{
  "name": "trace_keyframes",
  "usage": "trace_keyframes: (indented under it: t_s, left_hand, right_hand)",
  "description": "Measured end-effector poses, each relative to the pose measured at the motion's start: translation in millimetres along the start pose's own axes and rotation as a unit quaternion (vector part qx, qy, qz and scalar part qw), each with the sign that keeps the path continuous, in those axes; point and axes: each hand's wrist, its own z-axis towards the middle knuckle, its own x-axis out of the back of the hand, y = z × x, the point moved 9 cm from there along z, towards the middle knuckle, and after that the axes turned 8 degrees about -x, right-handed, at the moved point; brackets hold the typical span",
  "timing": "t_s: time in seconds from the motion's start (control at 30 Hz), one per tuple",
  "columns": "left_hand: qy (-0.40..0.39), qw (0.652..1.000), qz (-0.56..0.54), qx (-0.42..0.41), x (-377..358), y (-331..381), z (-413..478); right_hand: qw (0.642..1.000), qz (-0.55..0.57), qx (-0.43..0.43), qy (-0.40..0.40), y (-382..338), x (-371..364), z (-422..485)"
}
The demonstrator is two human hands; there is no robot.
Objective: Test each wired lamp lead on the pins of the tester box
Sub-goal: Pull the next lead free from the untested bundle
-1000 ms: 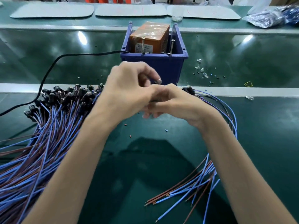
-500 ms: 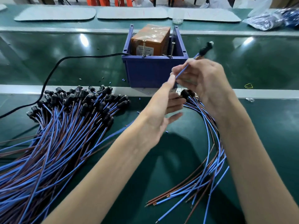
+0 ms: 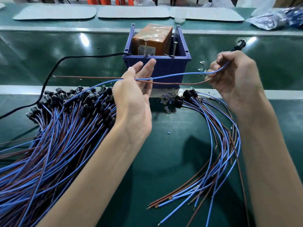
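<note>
Found right hand (image 3: pixel 236 76) curled round lamp lead (image 3: pixel 180 74), lamp end protruding above fist. Observed its wires stretched leftward across loosely spread left hand (image 3: pixel 132 102). Located tester box (image 3: pixel 152 40) just beyond left fingertips.

I can read no word or number anywhere in front of me. The only print I see is on a pale label (image 3: pixel 146 49) stuck low on the near face of the orange tester box (image 3: pixel 152 36), which sits in the blue bin (image 3: pixel 164 68); it carries a few lines of small dark characters, too small and blurred for me to make out. On the pale mats (image 3: pixel 114 13) at the far side there are faint red pen strokes, and these form no letter or sign that I can tell.
</note>
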Motion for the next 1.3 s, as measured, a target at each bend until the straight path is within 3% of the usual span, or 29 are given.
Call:
trace_keyframes:
  t_s: [0.37, 0.53, 0.67, 0.77, 0.87, 1.0, 1.13, 1.3]
  left_hand:
    - [-0.003, 1.000, 0.004, 0.000, -1.2, -4.0, 0.7]
    - [-0.071, 0.988, 0.134, 0.032, -8.6, -16.0, -3.5]
    - [-0.138, 0.961, 0.217, 0.104, -17.8, -43.5, -18.3]
    - [-0.176, 0.939, 0.263, 0.136, -20.5, -58.1, -26.0]
    - [-0.220, 0.915, 0.305, 0.146, -21.6, -66.1, -32.6]
    - [-0.250, 0.896, 0.333, 0.154, -20.7, -73.6, -38.7]
    - [-0.237, 0.905, 0.308, 0.171, -17.3, -75.4, -37.3]
    - [-0.241, 0.908, 0.303, 0.163, -18.1, -72.1, -31.6]
  right_hand:
    - [1.000, -0.005, -0.003, 0.011, 0.0, 2.5, 1.9]
    - [1.000, 0.000, 0.007, -0.004, 1.3, -3.4, 0.8]
    - [0.993, -0.112, 0.030, -0.033, 6.8, -18.2, -3.3]
    - [0.961, -0.269, 0.043, -0.044, 17.5, -34.4, -10.7]
    - [0.935, -0.346, 0.027, -0.077, 31.8, -48.3, -16.6]
    - [0.923, -0.368, 0.016, -0.111, 40.4, -52.9, -17.3]
    - [0.945, -0.297, -0.019, -0.133, 42.4, -51.5, -16.1]
    - [0.930, -0.345, 0.004, -0.127, 41.1, -50.9, -16.8]
